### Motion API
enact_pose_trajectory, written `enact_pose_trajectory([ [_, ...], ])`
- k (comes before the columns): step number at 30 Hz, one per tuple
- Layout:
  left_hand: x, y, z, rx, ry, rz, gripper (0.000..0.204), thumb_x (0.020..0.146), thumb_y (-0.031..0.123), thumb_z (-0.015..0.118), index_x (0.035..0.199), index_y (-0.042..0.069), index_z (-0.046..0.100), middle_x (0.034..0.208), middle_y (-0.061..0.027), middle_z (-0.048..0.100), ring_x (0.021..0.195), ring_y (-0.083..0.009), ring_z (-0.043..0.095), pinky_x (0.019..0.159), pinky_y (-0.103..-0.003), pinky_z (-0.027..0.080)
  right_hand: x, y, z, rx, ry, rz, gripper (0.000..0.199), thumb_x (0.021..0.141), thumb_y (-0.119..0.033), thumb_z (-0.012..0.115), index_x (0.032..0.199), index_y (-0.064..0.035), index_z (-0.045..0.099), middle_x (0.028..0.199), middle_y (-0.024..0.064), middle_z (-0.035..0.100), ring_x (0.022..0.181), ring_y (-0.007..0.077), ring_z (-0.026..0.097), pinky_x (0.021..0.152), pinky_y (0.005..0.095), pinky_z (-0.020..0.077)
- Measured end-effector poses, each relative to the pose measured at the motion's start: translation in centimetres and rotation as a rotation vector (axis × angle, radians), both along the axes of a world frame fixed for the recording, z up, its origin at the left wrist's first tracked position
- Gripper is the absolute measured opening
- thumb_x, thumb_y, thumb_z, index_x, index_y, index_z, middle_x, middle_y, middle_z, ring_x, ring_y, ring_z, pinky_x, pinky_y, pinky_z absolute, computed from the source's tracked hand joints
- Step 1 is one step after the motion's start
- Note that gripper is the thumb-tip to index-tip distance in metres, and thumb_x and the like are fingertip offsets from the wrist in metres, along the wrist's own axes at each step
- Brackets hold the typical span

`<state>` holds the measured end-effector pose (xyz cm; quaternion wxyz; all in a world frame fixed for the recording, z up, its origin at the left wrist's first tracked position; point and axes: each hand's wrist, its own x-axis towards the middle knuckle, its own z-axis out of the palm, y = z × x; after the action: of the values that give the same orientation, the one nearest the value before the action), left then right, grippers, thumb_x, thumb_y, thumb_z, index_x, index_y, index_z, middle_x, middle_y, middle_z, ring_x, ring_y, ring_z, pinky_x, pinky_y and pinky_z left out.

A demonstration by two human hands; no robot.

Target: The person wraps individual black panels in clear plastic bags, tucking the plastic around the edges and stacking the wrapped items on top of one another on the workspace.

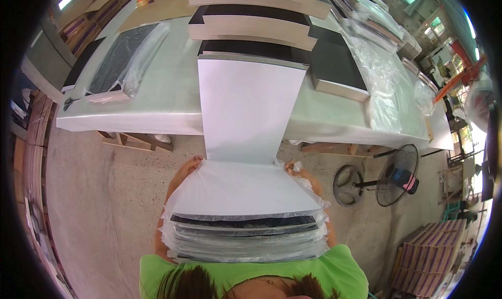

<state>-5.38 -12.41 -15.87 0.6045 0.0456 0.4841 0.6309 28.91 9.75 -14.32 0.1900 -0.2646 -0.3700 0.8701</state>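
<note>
"Since the left hand and right hand sit at opposite corners, what does each grip hold?"

"Each seems pinched closed on an edge of the clear bag, probably because that spacing spreads its mouth evenly."

"Where's the white board?"

"Between the hands, running from the black-topped stack on the bench to the bag's mouth. I can't tell how far inside it goes."

"Anything else bagged?"

"A pile of dark boards in clear plastic, against the green shirt, perhaps placed there for easy reach. On the bench's left, a loose plastic sleeve holds a dark panel."
</note>
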Motion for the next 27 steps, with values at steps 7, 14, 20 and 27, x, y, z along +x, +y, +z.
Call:
enact_pose_trajectory([
  [7,-4.6,0.6,-16.3,0.002,0.767,0.370,0.017,0.089,0.012,0.053,0.101,0.002,0.058,0.070,0.0038,0.050,0.064,-0.0046,0.045,0.055,-0.021,0.037,0.7,5.1,-5.1,0.693,-0.629,-0.139,0.037,0.088,-0.036,0.057,0.111,-0.0071,0.057,0.092,0.0015,0.059,0.080,0.0105,0.054,0.068,0.0258,0.0448],
  [14,-3.6,7.1,8.3,0.291,1.048,0.018,0.016,0.088,0.011,0.056,0.101,0.003,0.059,0.086,-0.0015,0.056,0.077,-0.0081,0.050,0.074,-0.024,0.042,-0.1,10.7,16.7,0.708,-0.311,-0.743,0.071,0.088,-0.065,0.031,0.120,-0.0060,0.053,0.107,0.0032,0.054,0.097,0.0145,0.050,0.088,0.0273,0.0401],
  [20,1.1,12.5,22.2,0.609,1.083,-0.584,0.032,0.087,0.028,0.060,0.110,0.005,0.058,0.095,-0.0028,0.057,0.084,-0.0126,0.052,0.080,-0.026,0.043,-8.8,5.1,25.1,0.860,-0.001,-0.365,0.089,0.080,-0.076,0.014,0.127,-0.0077,0.046,0.090,0.0009,0.048,0.086,0.0088,0.044,0.083,0.0206,0.0358],
  [27,5.8,14.8,24.1,0.553,0.726,-0.405,0.027,0.088,0.028,0.060,0.096,0.002,0.059,0.087,-0.0028,0.057,0.078,-0.0102,0.051,0.075,-0.024,0.043,-12.7,1.1,22.9,0.957,0.079,-0.306,0.101,0.072,-0.082,0.007,0.131,-0.0065,0.038,0.095,0.0027,0.042,0.087,0.0107,0.041,0.082,0.0213,0.0339],
])
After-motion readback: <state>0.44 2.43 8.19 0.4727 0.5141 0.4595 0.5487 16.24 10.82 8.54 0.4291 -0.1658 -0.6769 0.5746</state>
